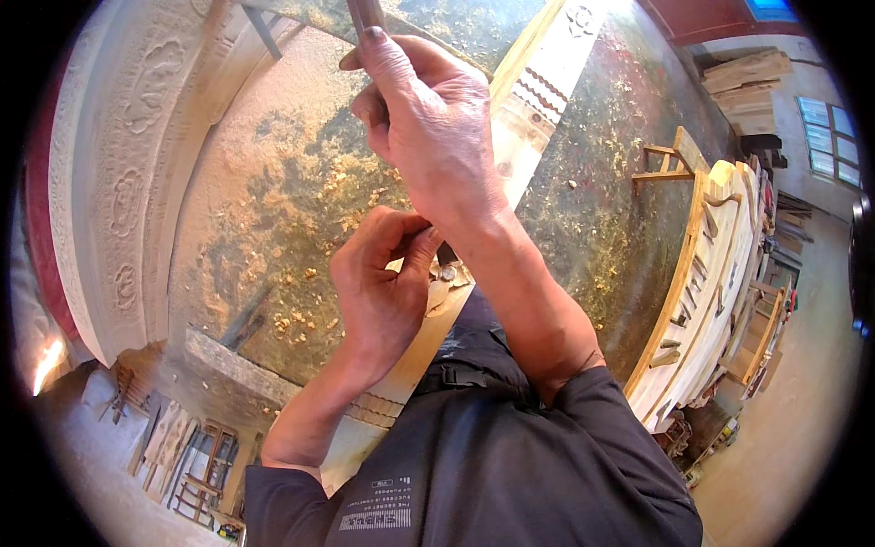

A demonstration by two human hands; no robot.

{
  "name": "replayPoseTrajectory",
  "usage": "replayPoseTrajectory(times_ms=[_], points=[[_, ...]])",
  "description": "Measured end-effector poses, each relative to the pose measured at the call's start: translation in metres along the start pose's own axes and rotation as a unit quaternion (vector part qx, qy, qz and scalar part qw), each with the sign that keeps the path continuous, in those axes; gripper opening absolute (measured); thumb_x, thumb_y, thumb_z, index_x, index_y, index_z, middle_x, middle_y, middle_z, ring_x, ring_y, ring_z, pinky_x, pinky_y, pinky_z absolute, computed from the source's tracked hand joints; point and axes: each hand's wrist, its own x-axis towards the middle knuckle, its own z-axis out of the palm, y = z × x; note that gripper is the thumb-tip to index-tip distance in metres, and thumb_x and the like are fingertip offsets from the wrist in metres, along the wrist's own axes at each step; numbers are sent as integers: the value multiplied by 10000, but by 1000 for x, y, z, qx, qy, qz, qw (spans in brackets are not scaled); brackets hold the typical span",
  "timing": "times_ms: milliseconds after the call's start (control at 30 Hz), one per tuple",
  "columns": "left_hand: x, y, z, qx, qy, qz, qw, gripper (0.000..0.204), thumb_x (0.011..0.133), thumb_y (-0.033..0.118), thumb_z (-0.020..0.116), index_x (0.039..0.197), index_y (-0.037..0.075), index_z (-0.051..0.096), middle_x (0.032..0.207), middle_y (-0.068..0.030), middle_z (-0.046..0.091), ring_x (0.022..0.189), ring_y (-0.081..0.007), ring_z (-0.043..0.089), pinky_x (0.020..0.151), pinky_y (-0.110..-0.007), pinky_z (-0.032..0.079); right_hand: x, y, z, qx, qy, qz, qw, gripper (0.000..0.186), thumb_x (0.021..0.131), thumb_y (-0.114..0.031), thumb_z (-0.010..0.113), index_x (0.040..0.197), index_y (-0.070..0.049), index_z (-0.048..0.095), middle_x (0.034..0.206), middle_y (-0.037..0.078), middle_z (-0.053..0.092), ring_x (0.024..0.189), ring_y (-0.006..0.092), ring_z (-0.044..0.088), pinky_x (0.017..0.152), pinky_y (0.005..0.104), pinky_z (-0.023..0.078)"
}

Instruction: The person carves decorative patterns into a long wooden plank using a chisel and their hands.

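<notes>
My right hand (436,123), raised at the top centre, is closed on a brown handle (365,15), its far end out of frame. Lower and left, my left hand (378,278) pinches a dark narrow tool (444,251), partly hidden by my right wrist, at a carved patch with pale shavings (448,284) on a long wooden board (538,109). The board runs diagonally beneath both hands and bears wavy carved bands and a flower motif at its far end.
A large carved curved panel (118,182) fills the left. The workbench (602,137) is strewn with sawdust and chips. A rack of chisels on pale boards (693,301) stands at the right beside a wooden frame (670,159). Timber (743,73) leans against the back wall.
</notes>
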Motion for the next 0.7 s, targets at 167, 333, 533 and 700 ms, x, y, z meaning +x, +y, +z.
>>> replayPoseTrajectory(times_ms=[167,333,533,700], points=[[-2,9,-11,53,-31,43,997,152,946,13,796,1090,-19,759,897,-115,690,769,-167,682,720,-301,553,-15,-28,-6,33,-34,6,999,360,1148,-322,562,1142,-15,750,650,-11,599,463,23,440,402,200,270],[-13,13,-25,284,-53,181,940,397,849,155,883,1208,32,765,1088,-137,722,953,-308,717,774,-405,596,-33,-92,-31,-89,-5,-45,995,493,1160,-408,502,1189,37,712,644,24,564,431,34,364,387,231,224],[-29,9,-29,359,-129,234,894,388,830,293,881,1139,77,793,1308,-181,715,1106,-376,710,891,-434,610,-44,-84,-32,-75,-15,-64,995,502,1166,-378,480,1172,70,707,667,87,603,410,51,400,380,221,234],[-33,14,-51,98,-118,118,981,213,917,194,838,856,14,743,1047,-149,783,947,-273,743,841,-375,586,-40,-72,-25,-14,-41,-44,998,397,1139,-282,575,1164,88,715,758,102,687,471,69,502,410,217,334]])
